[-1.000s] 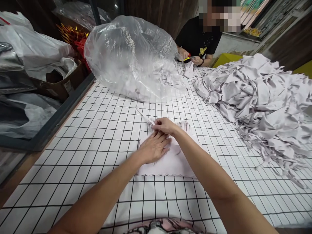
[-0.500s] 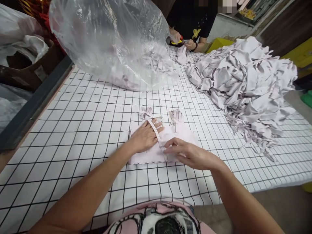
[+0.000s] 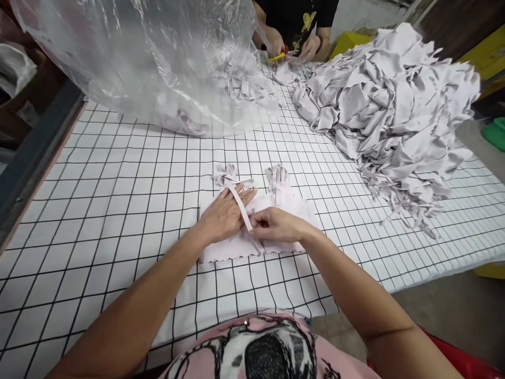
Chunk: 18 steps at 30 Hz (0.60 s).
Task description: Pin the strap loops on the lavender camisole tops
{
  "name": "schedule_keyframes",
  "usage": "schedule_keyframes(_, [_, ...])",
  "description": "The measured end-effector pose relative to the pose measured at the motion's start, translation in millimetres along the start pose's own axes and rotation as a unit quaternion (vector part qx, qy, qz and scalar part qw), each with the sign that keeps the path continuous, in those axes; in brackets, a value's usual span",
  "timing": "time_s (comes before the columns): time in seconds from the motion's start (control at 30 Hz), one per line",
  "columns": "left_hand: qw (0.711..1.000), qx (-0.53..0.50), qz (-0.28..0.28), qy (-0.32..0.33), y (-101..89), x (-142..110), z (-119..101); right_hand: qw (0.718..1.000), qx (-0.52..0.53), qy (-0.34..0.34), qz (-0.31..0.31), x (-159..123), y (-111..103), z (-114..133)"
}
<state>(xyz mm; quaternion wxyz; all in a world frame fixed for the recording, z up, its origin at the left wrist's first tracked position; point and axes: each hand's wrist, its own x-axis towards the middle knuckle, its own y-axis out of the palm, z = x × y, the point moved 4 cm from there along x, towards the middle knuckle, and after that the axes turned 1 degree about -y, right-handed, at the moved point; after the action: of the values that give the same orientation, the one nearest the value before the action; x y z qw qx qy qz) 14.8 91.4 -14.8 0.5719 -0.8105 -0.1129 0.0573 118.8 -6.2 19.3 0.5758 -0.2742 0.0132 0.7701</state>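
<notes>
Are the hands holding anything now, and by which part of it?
The right hand appears to pinch the pale strip toward its near end, though fingertip contact is partly hidden. The left hand lies flat on the fabric, grasping nothing.

We have bare counter [image 3: 130, 210] to the left of our left grip [image 3: 221, 217], and a bare lane between our right grip [image 3: 278, 225] and the fabric pile [image 3: 390, 105]. Ahead and leftward, the bulging plastic bag [image 3: 158, 63] blocks us; a thin strip [image 3: 239, 205] slants across our left grip's fingers, barring a straight lift.
</notes>
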Motion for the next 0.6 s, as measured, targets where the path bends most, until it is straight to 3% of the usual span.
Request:
schedule_keyframes(0.1, [1.0,-0.012,-0.009,-0.009,-1.7,-0.2,-1.4,0.993,0.037,-0.031,0.104,-20.6,7.8,-4.1])
schedule_keyframes(0.23, [0.999,-0.033,-0.005,-0.011,-5.9,-1.1,-0.3,0.982,0.095,-0.063,0.149,-35.4,7.1,-5.8])
schedule_keyframes(0.3, [0.998,-0.065,-0.006,-0.006,-10.9,-1.8,1.9,0.982,0.138,-0.087,0.096,-30.9,-2.7,-3.7])
schedule_keyframes(0.47, [0.965,-0.254,-0.06,-0.027,-32.4,-2.9,3.7,0.955,0.23,-0.1,-0.159,2.9,-35.6,-3.9])
schedule_keyframes(0.6, [0.914,-0.373,-0.13,-0.093,-44.0,-1.8,-1.3,0.934,0.255,-0.098,-0.231,26.8,-40.6,-2.4])
